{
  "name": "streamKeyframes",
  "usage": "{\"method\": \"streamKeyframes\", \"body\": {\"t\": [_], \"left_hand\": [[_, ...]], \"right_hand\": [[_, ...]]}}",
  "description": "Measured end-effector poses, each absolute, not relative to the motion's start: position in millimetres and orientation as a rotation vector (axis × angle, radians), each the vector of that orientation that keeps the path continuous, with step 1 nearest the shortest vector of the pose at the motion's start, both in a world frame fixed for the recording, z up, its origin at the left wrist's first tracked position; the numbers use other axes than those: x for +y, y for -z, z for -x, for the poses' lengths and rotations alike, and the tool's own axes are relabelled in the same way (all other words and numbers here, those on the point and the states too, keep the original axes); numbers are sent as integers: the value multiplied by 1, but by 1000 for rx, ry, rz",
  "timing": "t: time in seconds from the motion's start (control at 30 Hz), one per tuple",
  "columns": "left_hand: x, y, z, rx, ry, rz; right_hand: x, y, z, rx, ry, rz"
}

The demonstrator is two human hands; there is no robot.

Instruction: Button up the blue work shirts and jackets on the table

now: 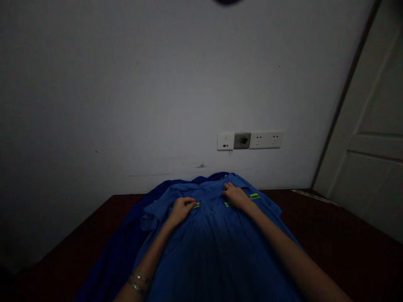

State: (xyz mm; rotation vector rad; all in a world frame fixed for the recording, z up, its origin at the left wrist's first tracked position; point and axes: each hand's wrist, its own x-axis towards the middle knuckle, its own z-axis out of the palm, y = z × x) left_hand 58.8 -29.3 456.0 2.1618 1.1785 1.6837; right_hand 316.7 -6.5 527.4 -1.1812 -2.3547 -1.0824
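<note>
A blue short-sleeved work shirt (217, 239) with bright yellow-green strips on its chest lies spread out, its collar end toward the wall. My left hand (182, 209) is closed in a pinch on the shirt at the left chest strip. Farther up on the right side, near the collar, my right hand (234, 195) has its fingers curled onto the fabric above the other strip. Just what lies between the fingertips of each hand is partly hidden. A darker blue garment (122, 239) lies beneath the shirt and sticks out on its left.
The garments lie on a dark reddish-brown surface (315, 226) that meets a white wall (157, 92). Sockets and a switch plate (264, 140) are mounted low on the wall. A thin patterned strip (315, 197) lies at the right, near a pale panelled door (371, 147).
</note>
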Motion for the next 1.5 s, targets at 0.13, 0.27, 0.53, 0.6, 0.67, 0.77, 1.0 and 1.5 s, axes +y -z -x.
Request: {"method": "streamKeyframes", "body": {"t": [0.13,0.27,0.53,0.6,0.67,0.77,1.0,1.5], "left_hand": [[-31,-458,-61,1154,-1670,-2169],[-35,-461,-64,1140,-1664,-2200],[-45,-467,-66,1102,-1689,-2240],[-47,-469,-65,1093,-1710,-2229],[-47,-472,-63,1093,-1728,-2217],[-48,-476,-59,1102,-1730,-2200],[-53,-483,-54,1096,-1760,-2132],[-57,-479,-63,1132,-1688,-2211]], "right_hand": [[-11,-532,-318,-2364,1094,1177],[-23,-539,-320,-2358,1073,1129],[-61,-550,-313,-2312,577,777],[-72,-554,-308,-2261,561,734],[-83,-561,-302,-2205,540,713],[-102,-573,-290,-2187,421,578],[-101,-567,-279,-2203,-195,376],[-49,-526,-325,-2468,-144,652]]}}
